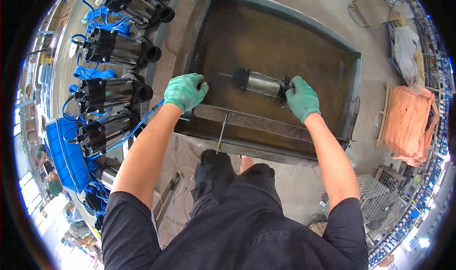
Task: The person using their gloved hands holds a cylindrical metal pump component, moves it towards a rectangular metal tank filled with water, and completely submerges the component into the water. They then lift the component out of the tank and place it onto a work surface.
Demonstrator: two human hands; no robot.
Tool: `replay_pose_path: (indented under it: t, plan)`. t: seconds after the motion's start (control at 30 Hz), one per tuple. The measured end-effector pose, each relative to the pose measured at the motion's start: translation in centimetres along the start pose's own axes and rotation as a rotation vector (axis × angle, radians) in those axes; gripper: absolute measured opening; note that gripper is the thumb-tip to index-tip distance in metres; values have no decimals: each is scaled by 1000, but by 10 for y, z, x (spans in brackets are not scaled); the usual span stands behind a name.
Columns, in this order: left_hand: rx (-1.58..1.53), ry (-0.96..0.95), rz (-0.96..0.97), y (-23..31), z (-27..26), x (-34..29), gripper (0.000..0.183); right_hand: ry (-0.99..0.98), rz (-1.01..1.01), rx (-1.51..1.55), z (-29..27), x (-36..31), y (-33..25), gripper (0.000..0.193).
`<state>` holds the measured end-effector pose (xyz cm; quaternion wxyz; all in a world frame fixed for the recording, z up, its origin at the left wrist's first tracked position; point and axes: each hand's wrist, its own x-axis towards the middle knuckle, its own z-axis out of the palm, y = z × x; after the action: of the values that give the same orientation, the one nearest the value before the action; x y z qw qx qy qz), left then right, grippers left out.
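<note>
A submersible pump (264, 83) with a shiny metal barrel and black ends lies on its side in a wide metal tank (357, 77) of murky brown water. My right hand (302, 99), in a green glove, is closed on the pump's black right end. My left hand (186, 91), gloved the same way, is over the tank's left part, fingers curled closed. A blue cable (156, 108) runs from the left up to that hand and seems to pass into its grip; the fingers hide the rest. The two hands are well apart, with the pump's left end between them.
Several similar pumps (111, 91) with coiled blue cables stand along a bench at left, beside a blue crate (69, 151). A metal bar (223, 132) crosses the tank's near side. On the right are an orange wrapped bundle (409, 125) and wire baskets (373, 194).
</note>
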<state>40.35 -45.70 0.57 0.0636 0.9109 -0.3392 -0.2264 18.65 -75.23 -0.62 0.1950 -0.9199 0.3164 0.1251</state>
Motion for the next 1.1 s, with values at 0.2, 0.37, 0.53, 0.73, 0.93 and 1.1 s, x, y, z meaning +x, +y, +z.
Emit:
replay_pose_path:
  t: [0.2, 0.37, 0.53, 0.73, 0.93, 1.1]
  plan:
    - [23, 103, 6, -5, 13, -1, 30, 309, -50, 218, -30, -59, 94, 19]
    - [75, 111, -26, 1, 14, 2, 31, 384, -39, 213, -8, -87, 179, 19]
    - [101, 128, -43, 5, 13, 2, 30, 461, 210, 144, 16, -81, 183, 28]
    - [81, 144, -49, -1, 20, 4, 29, 299, 346, 78, 6, -78, 175, 32]
    - [84, 201, -31, -3, 25, 4, 31, 201, 354, 48, 1, -76, 173, 34]
    - [100, 169, -49, -1, 22, 5, 32, 156, 374, 57, 1, -76, 175, 36]
